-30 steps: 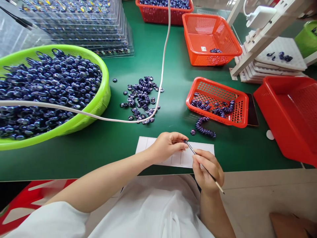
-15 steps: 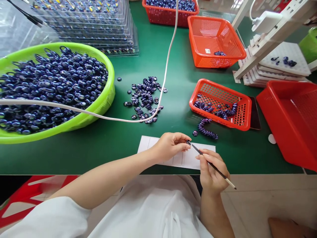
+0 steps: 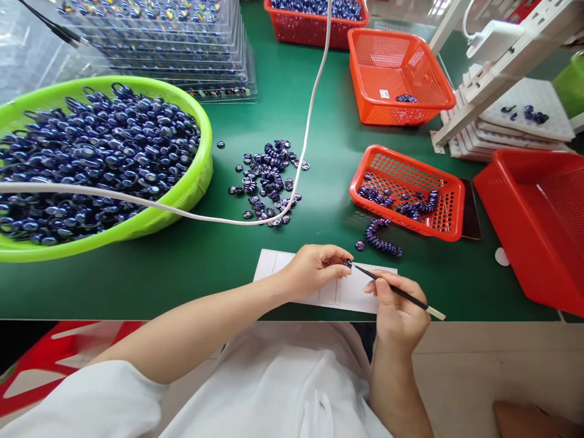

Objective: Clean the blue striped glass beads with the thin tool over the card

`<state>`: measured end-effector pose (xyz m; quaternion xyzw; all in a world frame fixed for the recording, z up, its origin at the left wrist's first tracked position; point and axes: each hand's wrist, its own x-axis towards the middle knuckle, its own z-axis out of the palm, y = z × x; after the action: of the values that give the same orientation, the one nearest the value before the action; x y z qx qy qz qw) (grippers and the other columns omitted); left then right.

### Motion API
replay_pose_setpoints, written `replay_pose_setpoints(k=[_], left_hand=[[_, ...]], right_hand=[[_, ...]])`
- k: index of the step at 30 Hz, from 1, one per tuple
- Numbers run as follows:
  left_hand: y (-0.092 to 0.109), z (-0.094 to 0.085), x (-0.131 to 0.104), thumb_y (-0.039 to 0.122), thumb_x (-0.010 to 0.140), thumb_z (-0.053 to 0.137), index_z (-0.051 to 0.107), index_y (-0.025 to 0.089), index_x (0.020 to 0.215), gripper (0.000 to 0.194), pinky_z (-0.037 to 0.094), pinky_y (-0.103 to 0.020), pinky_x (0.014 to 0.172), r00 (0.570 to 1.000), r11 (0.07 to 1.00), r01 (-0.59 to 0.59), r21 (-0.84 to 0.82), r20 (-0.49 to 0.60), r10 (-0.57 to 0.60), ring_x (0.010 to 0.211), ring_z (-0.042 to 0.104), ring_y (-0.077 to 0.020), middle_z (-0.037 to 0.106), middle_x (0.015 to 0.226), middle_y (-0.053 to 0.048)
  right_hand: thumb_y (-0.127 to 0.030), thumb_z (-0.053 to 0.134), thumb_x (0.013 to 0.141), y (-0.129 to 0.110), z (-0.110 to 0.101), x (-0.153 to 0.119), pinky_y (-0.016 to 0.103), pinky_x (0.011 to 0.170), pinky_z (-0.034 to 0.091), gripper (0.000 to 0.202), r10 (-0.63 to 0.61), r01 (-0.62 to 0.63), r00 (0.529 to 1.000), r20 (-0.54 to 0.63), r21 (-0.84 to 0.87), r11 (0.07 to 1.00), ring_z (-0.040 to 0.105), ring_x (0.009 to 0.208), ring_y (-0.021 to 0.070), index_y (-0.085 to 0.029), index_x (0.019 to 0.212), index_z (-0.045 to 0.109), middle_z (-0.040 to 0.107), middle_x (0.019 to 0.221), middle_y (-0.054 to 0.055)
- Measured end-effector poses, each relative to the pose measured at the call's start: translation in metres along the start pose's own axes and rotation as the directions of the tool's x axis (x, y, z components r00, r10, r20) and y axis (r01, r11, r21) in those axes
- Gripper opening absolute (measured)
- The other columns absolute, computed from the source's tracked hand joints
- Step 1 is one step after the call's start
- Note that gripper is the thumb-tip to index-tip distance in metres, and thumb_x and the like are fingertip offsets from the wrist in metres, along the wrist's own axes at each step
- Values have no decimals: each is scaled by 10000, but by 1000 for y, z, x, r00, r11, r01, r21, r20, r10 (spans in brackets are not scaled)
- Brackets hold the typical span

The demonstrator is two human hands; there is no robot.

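My left hand (image 3: pixel 322 267) pinches a small dark, glossy round piece (image 3: pixel 348 263) between thumb and fingertips, above a white sheet (image 3: pixel 358 292). In my right hand (image 3: pixel 401 304) are slim black tweezers (image 3: pixel 404 294) with a pale rear end. Their fine tip meets the piece or lies right beside it; the exact contact is too small to tell. Just beyond my fingers, a single round piece (image 3: pixel 360 245) lies near a curved row of purple-blue pieces (image 3: pixel 381 238). A loose heap of similar pieces (image 3: pixel 269 173) lies farther off, to the left.
At left stands a green basket (image 3: pixel 206 137) full of dark-blue looped pieces, with stacked clear trays (image 3: pixel 250 67) behind. Across the table runs a white cable (image 3: pixel 306 131). Red-orange baskets (image 3: pixel 457 210) and a large red bin (image 3: pixel 524 243) stand on the right.
My right hand has shifted slightly right, and the tweezers have turned flatter, their rear end higher and farther right. My left hand keeps nearly the same place, still pinching the piece.
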<state>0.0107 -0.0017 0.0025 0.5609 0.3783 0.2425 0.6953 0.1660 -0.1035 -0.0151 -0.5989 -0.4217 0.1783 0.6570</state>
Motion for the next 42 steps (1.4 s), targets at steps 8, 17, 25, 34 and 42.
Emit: replay_pose_setpoints(k=[8, 17, 25, 34, 42], left_hand=[[1, 0, 2, 232, 797, 727, 689, 135, 986, 216, 577, -263, 731, 999, 994, 33, -101, -37, -37, 721, 709, -152, 741, 811, -32], [0, -1, 1, 208, 818, 700, 706, 137, 1028, 222, 564, -241, 719, 999, 999, -24, 25, -42, 25, 720, 706, -145, 752, 848, -34], [0, -1, -2, 187, 852, 666, 732, 137, 1049, 213, 544, -237, 719, 980, 921, -184, 342, -12, 200, 768, 679, -153, 755, 919, -54], [2, -1, -1, 182, 855, 652, 724, 141, 1042, 204, 532, -228, 674, 986, 906, -152, 395, -9, 169, 712, 663, -141, 745, 881, -43], [1, -2, -3, 179, 857, 651, 722, 130, 1049, 210, 544, -237, 685, 987, 922, -154, 355, 6, 162, 724, 675, -150, 742, 872, -50]], right_hand=[[-29, 662, 833, 3, -10, -4, 342, 699, 645, 395, -407, 488, 848, 339, -202, 849, 731, 997, 216, -313, 1105, 694, 700, 1227, 58], [-87, 685, 852, 4, -5, -4, 416, 712, 659, 290, -259, 274, 952, 165, -71, 959, 757, 850, 216, -255, 1088, 670, 750, 1052, 49], [-123, 669, 874, 0, -2, -3, 372, 739, 621, 208, -142, 156, 981, 133, -104, 982, 743, 781, 184, -246, 1040, 694, 758, 963, 27], [-184, 690, 871, 1, -3, -5, 332, 720, 592, 137, -50, 66, 995, 90, -192, 979, 713, 702, 156, -233, 999, 705, 746, 889, 19], [-171, 694, 866, -1, -2, -3, 356, 699, 601, 151, -46, 53, 996, 70, -101, 993, 713, 681, 157, -235, 1003, 699, 752, 954, 29]])
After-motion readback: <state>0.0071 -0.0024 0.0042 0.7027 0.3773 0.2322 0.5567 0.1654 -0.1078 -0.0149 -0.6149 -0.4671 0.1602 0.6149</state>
